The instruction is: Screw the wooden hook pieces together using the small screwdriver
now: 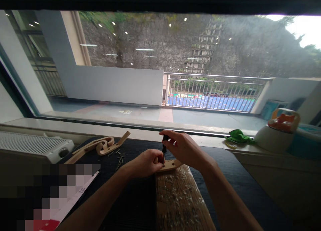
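Note:
My right hand is closed around the black handle of a screwdriver, held upright. Its shaft points down at a small, pale wooden piece with dark holes. My left hand is pinched at the left end of that wooden piece, beside the screwdriver's tip; whether a screw is between the fingertips is hidden. Beneath the wood lies a long brown block with a shiny, wrinkled wrapping. Loose screws are scattered to the left of my left hand, near curved wooden parts.
The dark table meets a window sill. On the sill at right are a green cloth and a white container with an orange top. A white radiator stands at left. A pale printed sheet lies at lower left, partly blurred.

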Demonstrator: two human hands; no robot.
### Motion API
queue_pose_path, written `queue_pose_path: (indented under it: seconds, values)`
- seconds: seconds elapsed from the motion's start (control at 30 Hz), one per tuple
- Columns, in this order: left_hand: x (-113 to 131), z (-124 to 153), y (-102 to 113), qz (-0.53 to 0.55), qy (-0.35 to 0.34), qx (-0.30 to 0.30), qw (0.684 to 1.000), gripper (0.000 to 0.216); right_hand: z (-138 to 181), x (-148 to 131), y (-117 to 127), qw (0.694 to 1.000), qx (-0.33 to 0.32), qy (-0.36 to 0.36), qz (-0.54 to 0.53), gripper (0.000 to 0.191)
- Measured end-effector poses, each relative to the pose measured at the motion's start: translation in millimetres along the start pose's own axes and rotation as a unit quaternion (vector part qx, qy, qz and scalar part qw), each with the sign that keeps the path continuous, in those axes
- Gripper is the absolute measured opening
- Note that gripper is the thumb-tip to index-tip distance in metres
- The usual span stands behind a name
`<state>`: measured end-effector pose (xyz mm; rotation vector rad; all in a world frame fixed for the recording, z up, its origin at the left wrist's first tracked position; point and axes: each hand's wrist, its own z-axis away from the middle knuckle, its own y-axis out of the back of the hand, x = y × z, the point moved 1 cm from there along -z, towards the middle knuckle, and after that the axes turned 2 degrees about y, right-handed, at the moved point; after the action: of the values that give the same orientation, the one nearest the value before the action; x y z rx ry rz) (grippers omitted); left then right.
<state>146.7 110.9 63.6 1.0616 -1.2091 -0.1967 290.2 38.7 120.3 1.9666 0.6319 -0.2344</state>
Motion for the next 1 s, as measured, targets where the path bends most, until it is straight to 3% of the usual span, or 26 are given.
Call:
queue_pose_path:
  seconds: [1.0]
  values:
    - [-3.0, -0.9, -0.3, 0.022, 0.001, -0.019, 1.000, 0.013, 1.1, -5.2, -2.3, 1.000, -0.002, 0.018, -0.015, 0.032]
